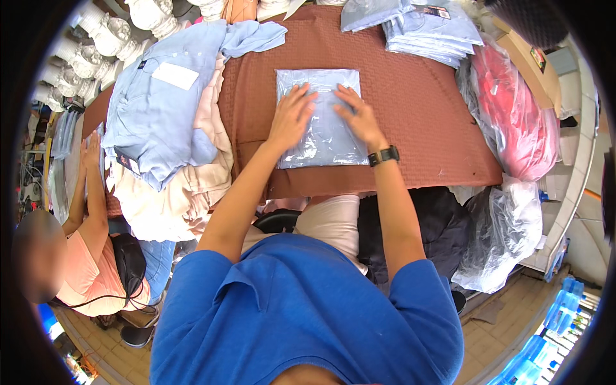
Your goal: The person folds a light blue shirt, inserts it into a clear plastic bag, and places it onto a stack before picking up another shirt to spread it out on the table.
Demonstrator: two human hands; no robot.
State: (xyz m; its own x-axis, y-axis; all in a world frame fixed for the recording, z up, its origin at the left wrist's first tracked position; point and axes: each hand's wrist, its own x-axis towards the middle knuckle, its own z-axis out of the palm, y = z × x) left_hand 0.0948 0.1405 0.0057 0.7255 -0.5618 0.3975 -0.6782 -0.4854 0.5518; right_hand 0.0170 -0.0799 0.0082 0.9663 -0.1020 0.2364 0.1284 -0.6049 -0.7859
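Light-blue shirts (170, 112) over cream fabric (160, 199), left end of brown-cloth-covered desk (430, 135). Left hand (294, 119), palm-down, fingers spread. Folded light-blue garment in clear plastic (323, 144), mid-desk, flat beneath both hands, ungrasped. Right hand (359, 117), likewise spread; black wristwatch (384, 156). Stacked light-blue plastic-wrapped garments (427, 35), far edge, right.
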